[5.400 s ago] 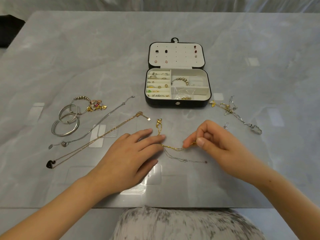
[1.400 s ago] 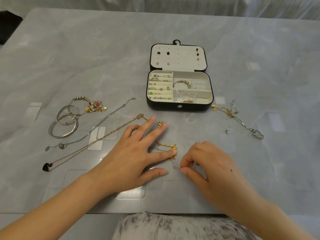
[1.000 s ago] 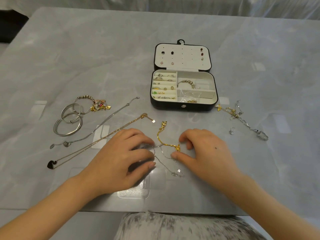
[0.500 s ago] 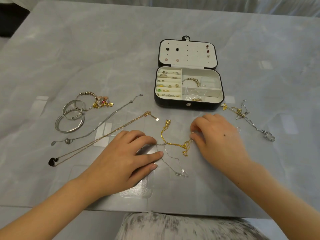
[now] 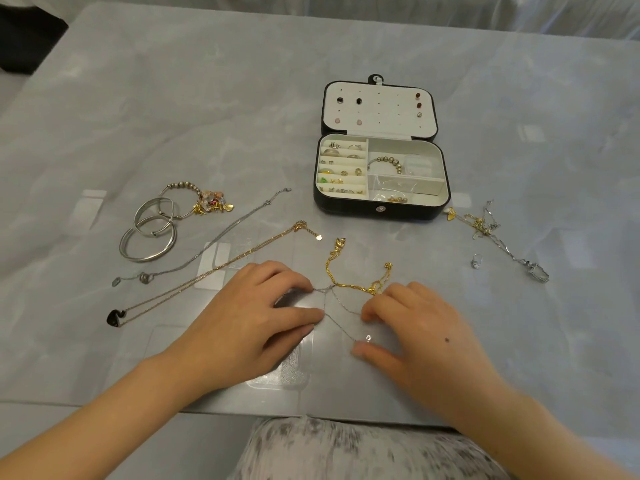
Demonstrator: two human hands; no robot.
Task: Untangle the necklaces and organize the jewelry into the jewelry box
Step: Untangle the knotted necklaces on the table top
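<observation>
Lies spread wider than half a second ago: gold chain point(image 5: 349, 287), crossing thin silver chain point(image 5: 341, 328) between the fingertips. Pins silver under curled left hand point(image 5: 249, 318); curls right hand point(image 5: 420, 332) at gold's end (grip unclear). Light, limp, snaggy; take beside the knot. Jewelry box point(image 5: 346, 211) beyond, open.

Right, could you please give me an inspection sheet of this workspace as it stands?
Surface: grey marbled table, glossy.
Job's things: jewelry box open, partly filled; gold chain knotted with thin silver chain; second tangle right of box; silver necklace, gold necklace, bangles, charm bracelet left.
Clutter: clear packets lying flat; small silver piece.
Hands: left hand pins the thin silver chain at the knot with curled fingers; right hand fingers curl onto a strand, grip hidden.
Cables: nothing seen.
Surroundings: white drape behind, patterned lap below.
</observation>
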